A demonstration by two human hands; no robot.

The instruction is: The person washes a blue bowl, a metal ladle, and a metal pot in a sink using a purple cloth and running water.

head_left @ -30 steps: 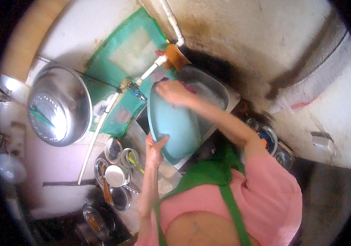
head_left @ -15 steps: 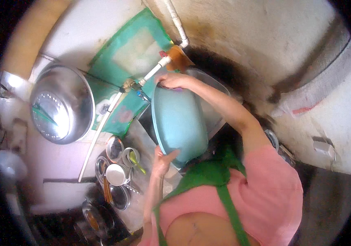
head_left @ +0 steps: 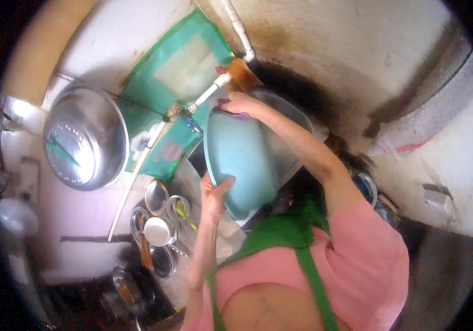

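A large light-blue basin is tipped on its side in front of me, its rim toward the left and its outer wall toward me. My left hand grips the near part of that rim, thumb pressed on the outer wall. At the far end, my right hand is closed on a purple cloth, pressing it against the basin by the rim. The fingertips of the right hand are partly hidden. A small blue-handled tap sits just left of the basin, on a white pipe.
A steel basin hangs on the left wall. Cups, including a white mug, chopsticks and a green spoon stand left of my left arm. Behind the blue basin is a translucent tub. A white water pipe runs along the wall.
My left hand has shifted farther up along the basin's rim. The right hand has moved slightly along the far end, and more of the purple cloth shows.
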